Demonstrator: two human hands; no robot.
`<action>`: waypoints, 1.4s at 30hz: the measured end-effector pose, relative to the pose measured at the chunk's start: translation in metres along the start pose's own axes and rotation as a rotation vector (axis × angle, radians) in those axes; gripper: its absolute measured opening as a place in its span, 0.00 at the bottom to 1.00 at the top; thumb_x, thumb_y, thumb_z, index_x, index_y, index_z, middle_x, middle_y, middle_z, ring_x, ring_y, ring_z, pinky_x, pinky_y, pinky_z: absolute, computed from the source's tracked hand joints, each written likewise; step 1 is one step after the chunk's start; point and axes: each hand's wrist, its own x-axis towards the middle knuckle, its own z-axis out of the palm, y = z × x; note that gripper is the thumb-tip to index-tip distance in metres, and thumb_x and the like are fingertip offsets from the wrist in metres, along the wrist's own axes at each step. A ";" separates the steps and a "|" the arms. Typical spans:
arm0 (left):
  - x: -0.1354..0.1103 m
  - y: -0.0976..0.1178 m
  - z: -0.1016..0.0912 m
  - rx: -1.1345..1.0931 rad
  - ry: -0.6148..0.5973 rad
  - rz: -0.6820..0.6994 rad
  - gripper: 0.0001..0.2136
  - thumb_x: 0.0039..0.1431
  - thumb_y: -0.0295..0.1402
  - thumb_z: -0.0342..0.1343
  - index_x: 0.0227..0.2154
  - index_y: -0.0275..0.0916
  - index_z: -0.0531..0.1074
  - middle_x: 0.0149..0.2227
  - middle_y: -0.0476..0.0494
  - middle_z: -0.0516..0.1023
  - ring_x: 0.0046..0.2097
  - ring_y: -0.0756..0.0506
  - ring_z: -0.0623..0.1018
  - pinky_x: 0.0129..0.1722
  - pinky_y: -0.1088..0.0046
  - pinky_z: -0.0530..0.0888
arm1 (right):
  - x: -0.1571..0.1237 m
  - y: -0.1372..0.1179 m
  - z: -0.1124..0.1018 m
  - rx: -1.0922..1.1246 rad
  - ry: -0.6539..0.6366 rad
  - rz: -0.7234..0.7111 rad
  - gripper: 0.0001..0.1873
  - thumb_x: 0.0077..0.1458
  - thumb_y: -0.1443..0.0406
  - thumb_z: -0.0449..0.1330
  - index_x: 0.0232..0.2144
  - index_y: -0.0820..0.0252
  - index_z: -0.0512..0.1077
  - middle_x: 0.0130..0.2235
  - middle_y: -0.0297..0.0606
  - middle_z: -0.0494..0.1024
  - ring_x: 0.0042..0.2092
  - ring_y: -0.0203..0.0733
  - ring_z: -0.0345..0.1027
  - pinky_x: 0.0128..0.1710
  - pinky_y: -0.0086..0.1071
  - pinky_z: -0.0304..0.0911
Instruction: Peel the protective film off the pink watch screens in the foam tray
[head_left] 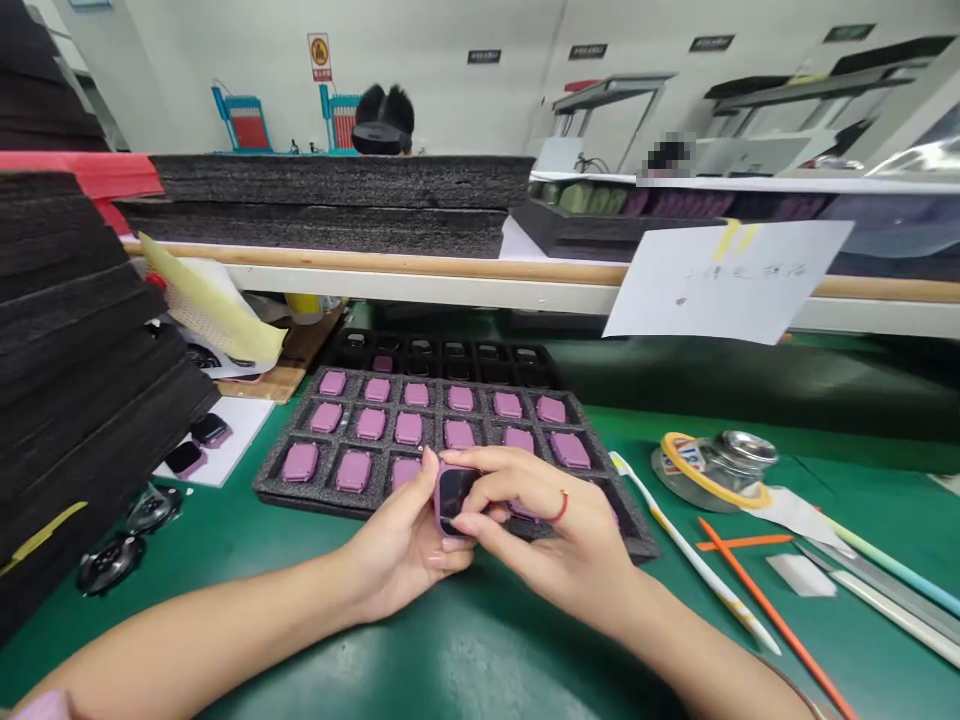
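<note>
Both my hands meet over the front edge of a black foam tray (281,480). A pink square smartwatch case (454,500) with a dark glass face is held between them. My left hand (401,540) grips its lower left side, and the fingers of my right hand (536,510) pinch it from the right. A red ring circles one finger of my right hand. Several pink watch cases (371,423) sit in separate foam pockets, and my hands hide the tray's front right pockets.
Tall black foam stacks (82,340) rise at left, beside loose round black parts (111,563) on the green mat. Behind the tray lies a darker tray (442,355). At right are a glass jar (716,470), a white brush (694,550), and an orange stick (772,620).
</note>
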 end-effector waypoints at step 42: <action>-0.002 0.007 0.000 0.079 -0.179 -0.021 0.25 0.55 0.54 0.65 0.39 0.32 0.80 0.29 0.42 0.77 0.21 0.57 0.60 0.19 0.81 0.52 | -0.016 -0.011 -0.015 0.139 0.188 0.176 0.30 0.58 0.74 0.64 0.58 0.42 0.70 0.55 0.33 0.79 0.55 0.45 0.76 0.56 0.40 0.75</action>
